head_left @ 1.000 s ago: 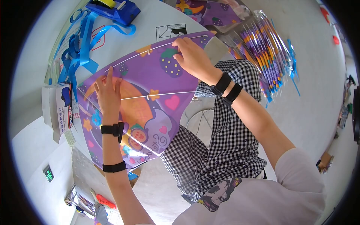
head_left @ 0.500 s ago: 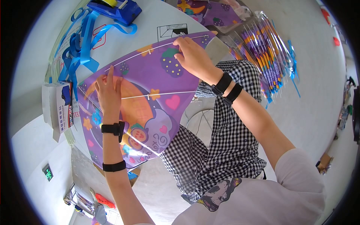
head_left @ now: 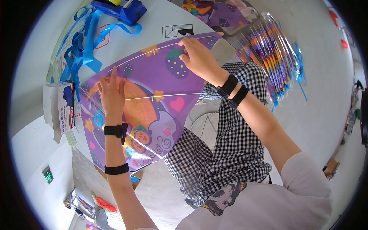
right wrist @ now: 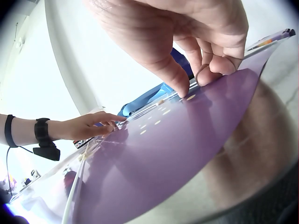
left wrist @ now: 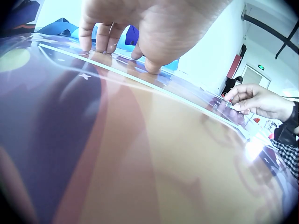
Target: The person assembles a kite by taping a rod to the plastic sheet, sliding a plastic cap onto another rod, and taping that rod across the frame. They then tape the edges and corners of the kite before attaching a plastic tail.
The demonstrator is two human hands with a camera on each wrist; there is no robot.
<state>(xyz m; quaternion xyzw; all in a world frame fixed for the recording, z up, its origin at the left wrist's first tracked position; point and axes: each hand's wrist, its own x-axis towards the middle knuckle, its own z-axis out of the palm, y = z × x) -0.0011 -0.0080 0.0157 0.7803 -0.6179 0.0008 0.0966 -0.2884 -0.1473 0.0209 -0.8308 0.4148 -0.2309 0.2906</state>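
A purple kite (head_left: 153, 96) printed with strawberries, hearts and a cartoon figure lies on the white table (head_left: 34, 69), its near part hanging over the edge above my lap. A thin white rod (head_left: 153, 50) runs along its far edge and a second one (head_left: 165, 96) crosses its middle. My left hand (head_left: 111, 90) presses straight fingers on the kite by the far rod, with fingertips (left wrist: 100, 46) on the film. My right hand (head_left: 197, 55) pinches the far rod near the kite's right tip, thumb and fingers (right wrist: 201, 74) closed on it.
A blue tape dispenser (head_left: 119, 9) and loose blue ribbons (head_left: 82, 46) lie at the far left. A small white box (head_left: 63, 109) sits left of the kite. A clear bag of rolled kites (head_left: 268, 50) lies at the right, and another purple kite (head_left: 214, 11) beyond.
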